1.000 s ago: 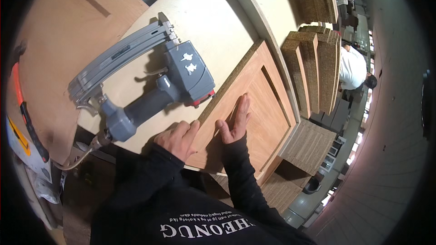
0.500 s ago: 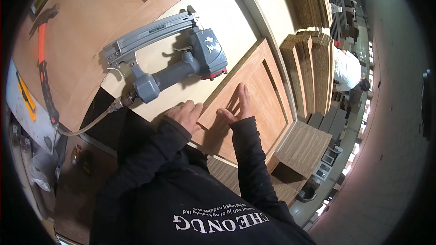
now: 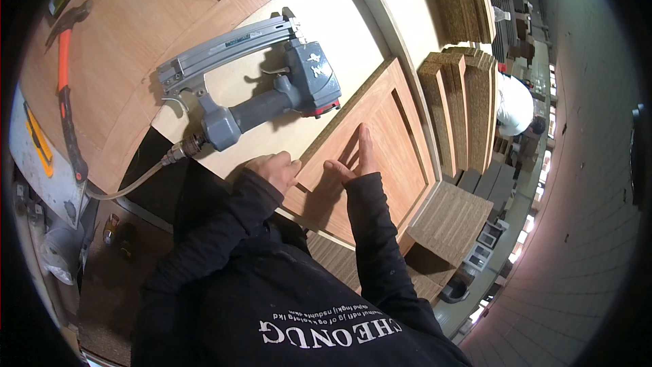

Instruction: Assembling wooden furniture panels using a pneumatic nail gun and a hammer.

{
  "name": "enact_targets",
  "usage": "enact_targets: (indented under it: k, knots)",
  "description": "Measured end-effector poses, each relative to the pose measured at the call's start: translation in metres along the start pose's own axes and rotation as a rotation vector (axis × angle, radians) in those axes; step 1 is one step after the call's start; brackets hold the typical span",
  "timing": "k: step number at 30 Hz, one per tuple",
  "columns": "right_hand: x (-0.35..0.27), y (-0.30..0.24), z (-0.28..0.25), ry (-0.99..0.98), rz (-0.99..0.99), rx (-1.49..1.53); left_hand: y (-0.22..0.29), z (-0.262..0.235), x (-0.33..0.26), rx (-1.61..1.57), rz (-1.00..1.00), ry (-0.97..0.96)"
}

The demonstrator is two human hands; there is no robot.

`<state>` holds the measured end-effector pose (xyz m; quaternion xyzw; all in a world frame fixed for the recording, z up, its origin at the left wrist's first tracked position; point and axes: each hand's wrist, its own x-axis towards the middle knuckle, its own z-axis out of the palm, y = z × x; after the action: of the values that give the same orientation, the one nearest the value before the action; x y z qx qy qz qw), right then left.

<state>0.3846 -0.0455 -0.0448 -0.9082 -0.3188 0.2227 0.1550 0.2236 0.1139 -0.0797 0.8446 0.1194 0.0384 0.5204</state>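
A framed wooden panel (image 3: 390, 139) with a recessed middle lies on the pale board (image 3: 326, 13), along a raised wooden edge. My left hand (image 3: 273, 171) is closed, its curled fingers against the panel's left edge near the close corner; the thumb is mostly hidden. Over the panel's surface my right hand (image 3: 360, 156) lies with fingers stretched and thumb apart, holding nothing. Left of the panel rests a grey pneumatic nail gun (image 3: 272, 95) on its side, with an air hose (image 3: 125, 195) joined to its handle.
A larger wooden panel (image 3: 136, 68) at the left carries a claw hammer (image 3: 64, 81) with an orange and black handle. A yellow utility knife (image 3: 39, 143) sits at the far left. Stacked boards (image 3: 468, 109) stand at the right, and a person in white (image 3: 515, 104) is beyond them.
My left hand has shifted slightly left and its fingers curl more, with the thumb now out of sight. My right hand stays on the panel. The person beyond has moved slightly.
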Motion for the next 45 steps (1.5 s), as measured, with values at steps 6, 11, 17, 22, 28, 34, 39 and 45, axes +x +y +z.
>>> enact_targets:
  k: [6,11,17,22,28,34,39,45]
  knots:
    - [0.003,-0.002,-0.001,-0.012,0.005,-0.035,-0.002,-0.001,0.002,0.018,-0.002,-0.038]
    - [0.004,-0.006,-0.003,-0.009,0.035,-0.008,0.002,-0.006,0.004,0.019,-0.016,-0.058]
    - [0.005,-0.01,-0.006,-0.006,0.058,-0.006,0.001,-0.005,0.006,-0.056,0.009,-0.022]
    - [0.002,-0.005,-0.006,0.009,0.051,-0.007,0.008,-0.008,0.007,-0.015,0.026,-0.064]
    - [0.001,-0.018,-0.007,-0.034,0.139,-0.014,0.011,-0.017,0.01,0.035,-0.026,-0.131]
    - [0.0,-0.028,-0.012,-0.018,0.163,0.043,0.009,-0.02,0.013,0.044,-0.015,-0.15]
    - [0.003,-0.02,-0.013,0.008,0.186,0.049,0.016,-0.021,0.02,0.1,0.018,-0.205]
    - [-0.004,-0.031,-0.045,-0.166,0.411,0.097,0.059,-0.078,0.04,0.572,0.145,0.118]
